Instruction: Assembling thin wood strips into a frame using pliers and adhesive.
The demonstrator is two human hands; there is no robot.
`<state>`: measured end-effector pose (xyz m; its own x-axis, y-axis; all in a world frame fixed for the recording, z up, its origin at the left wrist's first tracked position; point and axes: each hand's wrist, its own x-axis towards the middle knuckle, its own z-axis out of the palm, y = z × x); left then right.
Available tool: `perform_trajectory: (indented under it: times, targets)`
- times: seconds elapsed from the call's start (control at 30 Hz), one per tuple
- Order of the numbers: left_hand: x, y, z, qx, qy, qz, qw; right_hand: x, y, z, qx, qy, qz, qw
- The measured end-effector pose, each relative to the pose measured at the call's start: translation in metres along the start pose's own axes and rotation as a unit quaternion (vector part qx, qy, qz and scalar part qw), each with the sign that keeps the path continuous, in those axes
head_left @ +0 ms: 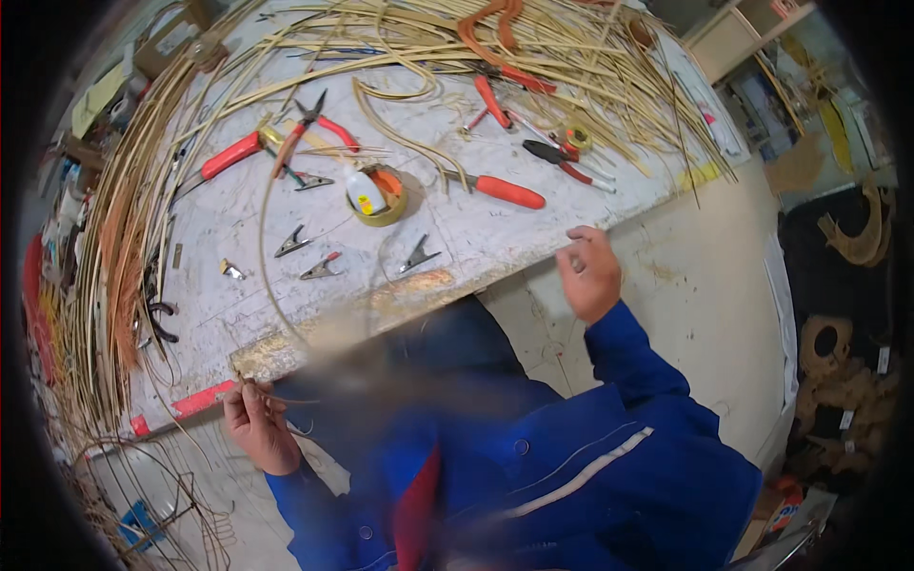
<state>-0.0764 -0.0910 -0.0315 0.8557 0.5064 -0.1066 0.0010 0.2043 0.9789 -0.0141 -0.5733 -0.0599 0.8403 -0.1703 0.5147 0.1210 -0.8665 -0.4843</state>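
1. Step in hand: by appearance, you are positioning a thin strand [297,401] beside the left part of the front edge of the bench [476,238]. From your grip it runs rightward into a blurred patch.
2. Left hand [262,430]: your thumb and forefinger close in a tight pinch on the strand, with practically no gap between them.
3. Right hand [594,278]: your fingers are half curled, the thumb close to them, at the right part of the front edge. You cannot tell here whether they grasp anything small or touch the bench.
4. Long curved strand [263,233]: it arcs from near the red-handled pliers [309,116] toward the front edge. The blur hides whether it joins the pinched strand.
5. Adjacent items: 3 spring clamps [321,270] lie near the front edge; a tape roll [387,218] with a white bottle [365,193] sits behind them.
6. Next move: it probably calls for a firm left pinch while your right hand guides the strand's free length clear of the clamps.
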Motion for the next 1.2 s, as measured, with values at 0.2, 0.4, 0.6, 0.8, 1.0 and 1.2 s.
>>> perform_trajectory:
  times: [0.2,0.4,0.6,0.8,1.0,1.2]
  targets:
    - [-0.005,0.007,0.01,0.003,-0.023,-0.022,0.999,-0.005,-0.149,0.034,0.34,-0.254,-0.242,0.873]
    - [-0.021,0.016,0.014,0.151,-0.043,-0.006,0.988,-0.031,-0.248,0.059,0.555,-0.389,-0.235,0.697]
    - [-0.017,0.006,0.021,0.075,-0.144,-0.063,0.985,-0.003,-0.248,0.082,0.545,-0.52,0.064,0.655]
    - [-0.023,0.0,0.02,0.045,-0.136,-0.064,0.988,0.005,-0.255,0.094,0.519,-0.576,0.092,0.625]
    - [-0.023,0.0,0.017,0.075,-0.15,-0.035,0.985,-0.001,-0.254,0.104,0.501,-0.562,0.081,0.653]
    - [-0.024,-0.001,0.018,0.083,-0.149,-0.055,0.984,-0.004,-0.25,0.108,0.436,-0.579,0.034,0.688]
